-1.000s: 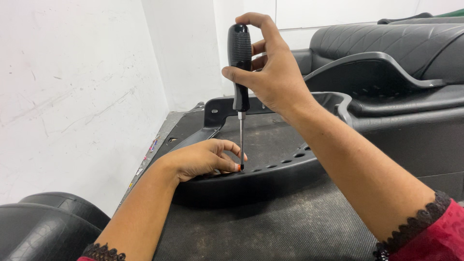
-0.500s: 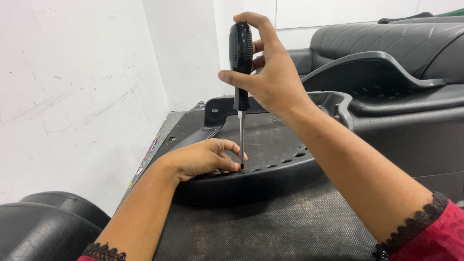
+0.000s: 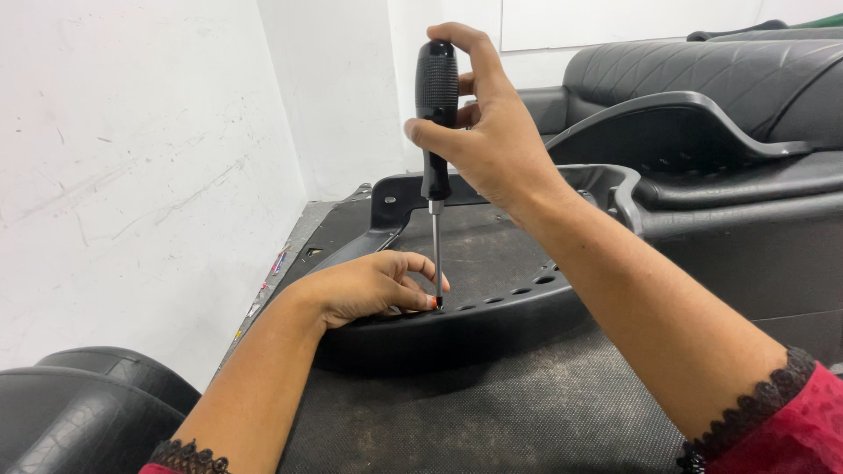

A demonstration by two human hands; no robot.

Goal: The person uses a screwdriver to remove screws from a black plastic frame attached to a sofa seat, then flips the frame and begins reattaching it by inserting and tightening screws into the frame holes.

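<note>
A: Where's the screwdriver (image 3: 435,149)?

B: Top centre of frame, upright. My right hand (image 3: 492,132) is wrapped tight round the black handle, thumb across the front. Shaft runs straight down to the black panel (image 3: 492,254).

A: Tip?

B: On the panel's near edge, centre frame, by a row of holes. Can't see a screw head.

A: Left hand (image 3: 364,285)?

B: Lying on the panel, fingers curled, fingertips pinched right against the tip. Whether they grip anything, I can't tell. Panel lies on a dark mat (image 3: 492,412).
</note>
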